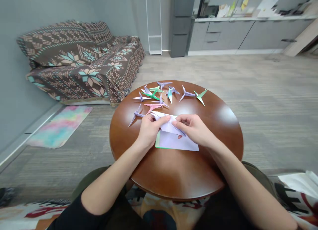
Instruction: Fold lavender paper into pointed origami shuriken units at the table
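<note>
Between both hands, a partly folded piece of pale lilac origami paper (167, 126) is held just above the table. My left hand (149, 127) grips its left side, thumb on top and fingers underneath. At its right side, my right hand (192, 126) pinches the paper between thumb and bent fingers. Beneath lies a small stack of square paper sheets (177, 143), lilac on top with a green edge showing at the left and bottom. Just beyond my hands, a pink folded paper crane (153, 107) and a lilac folded paper crane (136, 115) rest on the table.
Several more folded cranes in lilac, green and white spread over the far side of the round brown table (184, 177), including a light green crane (200, 96). A covered sofa (86, 64) and a pastel mat (62, 125) are at the left. Kitchen cabinets (228, 36) line the back.
</note>
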Available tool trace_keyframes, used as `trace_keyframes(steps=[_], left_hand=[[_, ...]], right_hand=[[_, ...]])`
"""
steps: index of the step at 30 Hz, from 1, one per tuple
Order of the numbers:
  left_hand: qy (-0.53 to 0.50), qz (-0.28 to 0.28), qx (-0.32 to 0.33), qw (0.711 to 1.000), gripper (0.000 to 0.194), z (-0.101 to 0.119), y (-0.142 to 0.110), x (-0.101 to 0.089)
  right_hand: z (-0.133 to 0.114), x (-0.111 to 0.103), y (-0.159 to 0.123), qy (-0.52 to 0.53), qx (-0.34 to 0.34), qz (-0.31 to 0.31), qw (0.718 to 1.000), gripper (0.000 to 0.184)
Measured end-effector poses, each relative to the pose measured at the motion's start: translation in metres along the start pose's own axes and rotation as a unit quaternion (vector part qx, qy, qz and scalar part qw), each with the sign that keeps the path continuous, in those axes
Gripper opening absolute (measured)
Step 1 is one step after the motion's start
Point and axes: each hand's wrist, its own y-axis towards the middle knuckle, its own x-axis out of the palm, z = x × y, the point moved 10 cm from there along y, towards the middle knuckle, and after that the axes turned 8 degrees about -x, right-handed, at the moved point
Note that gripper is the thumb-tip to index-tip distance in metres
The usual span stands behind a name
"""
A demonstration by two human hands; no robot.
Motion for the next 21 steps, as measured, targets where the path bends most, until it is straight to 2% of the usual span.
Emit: trace_keyframes(steps=[5, 9, 12, 21], left_hand=[[-0.066, 0.045, 0.007, 0.997, 0.03, 0.004, 0.0, -0.009], [-0.088, -0.029, -0.051, 0.994, 0.035, -0.005, -0.003, 0.009], [-0.062, -0.059, -0.056, 0.995, 0.038, -0.005, -0.007, 0.017], [-0.03, 0.009, 0.003, 1.0, 0.048, 0.005, 0.0, -0.002]], right_hand=[[0.003, -0.005, 0.001, 0.001, 0.001, 0.011, 1.0, 0.038], [0.004, -0.003, 0.001, 0.006, -0.01, 0.002, 1.0, 0.038], [0.003, -0.002, 0.0, 0.016, -0.01, -0.002, 1.0, 0.04], [-0.003, -0.001, -0.001, 0.051, 0.011, 0.0, 0.999, 0.031]])
